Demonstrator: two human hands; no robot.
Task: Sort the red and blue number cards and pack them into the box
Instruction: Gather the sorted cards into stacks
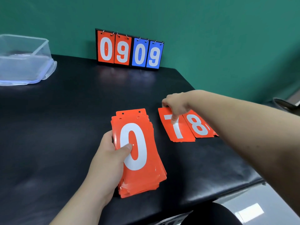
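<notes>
- The left hand (112,153) grips the stack (138,151) of red cards. Its thumb presses on the white 0 on top and its fingers curl round the left edge.
- The stack sits low over the table (65,119), near the front. I cannot tell whether its near end touches.
- The right hand (175,103) reaches to the 7 card (177,129), which lies on the table just right of the stack. Its fingers curl at the card's far edge and one digit lies on the face, so it pinches that edge.
- The 8 card (198,125) lies against the 7 card's right side, partly hidden by the forearm.
- The step in hand looks like gathering loose red cards onto the stack.
- To do it well, tip the 7 card up by its far edge before lifting it. A thin glossy card probably slips if dragged.
- Lift it away from the 8 card so that one is not nudged.
- Lay it holes-to-holes on the stack, then square the edges. The stack is fanned at its near end and may sit badly in the box.
- The clear box (40,51) stands at the far left, well apart from both hands. I cannot tell what it holds.
- Blue cards show only on the scoreboard (129,51) at the back, so much sorting probably remains.
</notes>
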